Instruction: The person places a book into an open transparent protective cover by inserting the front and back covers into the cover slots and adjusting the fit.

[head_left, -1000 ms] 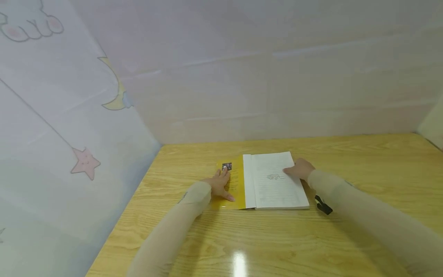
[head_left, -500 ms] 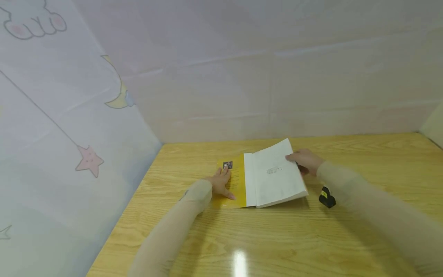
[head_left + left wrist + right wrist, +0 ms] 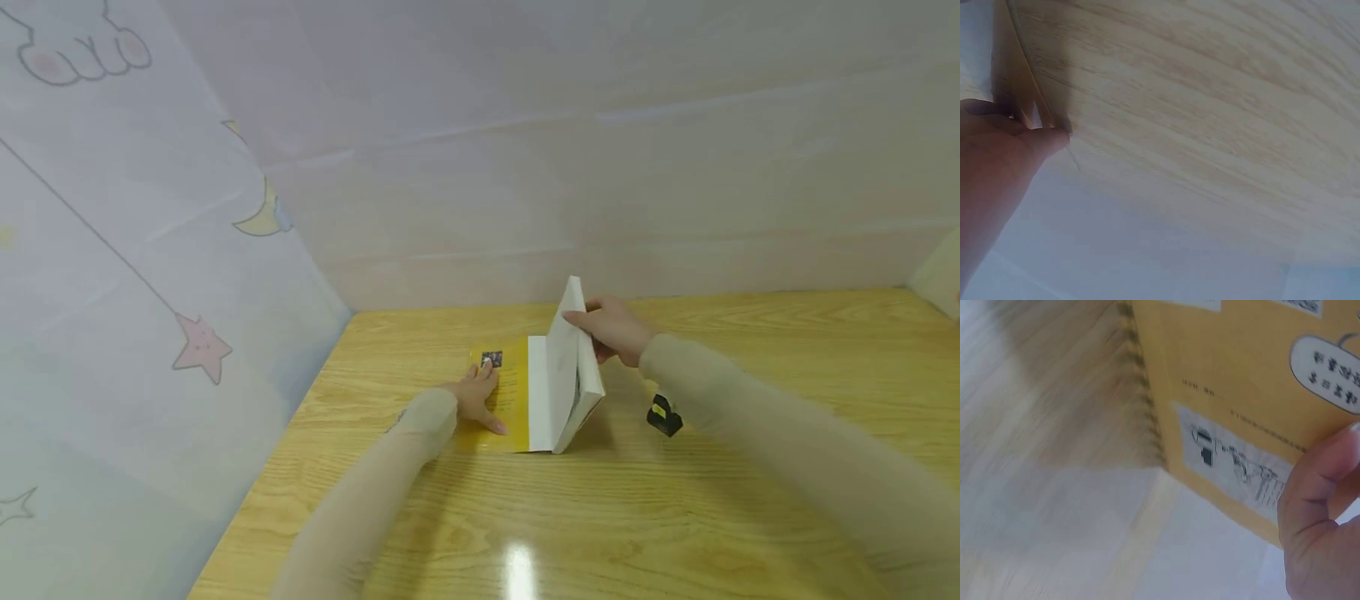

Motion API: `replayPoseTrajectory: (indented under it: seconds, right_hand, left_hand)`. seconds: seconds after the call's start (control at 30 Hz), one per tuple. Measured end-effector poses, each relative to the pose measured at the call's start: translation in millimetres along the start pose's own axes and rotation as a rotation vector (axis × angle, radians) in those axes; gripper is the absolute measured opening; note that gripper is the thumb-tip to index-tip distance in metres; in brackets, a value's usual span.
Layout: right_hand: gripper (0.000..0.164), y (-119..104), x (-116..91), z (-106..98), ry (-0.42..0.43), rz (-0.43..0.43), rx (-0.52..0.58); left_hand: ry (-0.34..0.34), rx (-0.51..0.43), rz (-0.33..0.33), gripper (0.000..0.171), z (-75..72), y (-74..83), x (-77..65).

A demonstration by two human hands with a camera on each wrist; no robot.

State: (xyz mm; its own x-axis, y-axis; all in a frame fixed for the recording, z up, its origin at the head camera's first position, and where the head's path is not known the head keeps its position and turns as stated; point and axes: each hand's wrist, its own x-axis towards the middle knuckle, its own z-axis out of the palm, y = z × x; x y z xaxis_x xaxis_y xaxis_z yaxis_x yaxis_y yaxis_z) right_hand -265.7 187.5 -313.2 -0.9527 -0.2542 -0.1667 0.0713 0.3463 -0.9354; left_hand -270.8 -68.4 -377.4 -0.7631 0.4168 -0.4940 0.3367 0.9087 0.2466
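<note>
A book [image 3: 564, 362] with white pages and a yellow cover lies opened on the wooden table. Its yellow cover flap [image 3: 513, 400] lies flat at the left, bearing a small dark picture and lines of text. My left hand [image 3: 474, 396] rests on that flap with fingers spread. The thick page block stands steeply tilted, and my right hand [image 3: 613, 327] grips its right edge, thumb on the page side. In the right wrist view, fingers press against the yellow back cover [image 3: 1241, 387], which carries printed drawings and a white bubble of characters.
The wooden table [image 3: 420, 525] runs to a pale fabric wall [image 3: 465, 167] behind it. Another wall at the left has a pink star [image 3: 202, 348]. A small black object with a yellow mark [image 3: 664, 415] is seen beneath the right wrist.
My right hand has lifted the page block from lying flat to a steep tilt, moving up and left with it. The left hand has stayed on the yellow flap.
</note>
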Motion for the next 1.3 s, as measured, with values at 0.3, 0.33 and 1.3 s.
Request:
replayPoseTrajectory:
  seconds: [0.3, 0.33, 1.3]
  right_hand:
    - [0.075, -9, 11, 31, 0.041, 0.046, -0.018]
    - [0.076, -10, 12, 33, 0.043, 0.047, -0.017]
    - [0.078, -7, 9, 42, 0.051, -0.012, 0.018]
  left_hand:
    - [0.043, -0.016, -0.019, 0.112, 7.5, -7.3, 10.5]
    - [0.049, -0.026, -0.013, 0.111, 7.7, -8.2, 10.8]
    - [0.187, -1.060, 0.438, 0.053, -2.8, 73.3, -32.4]
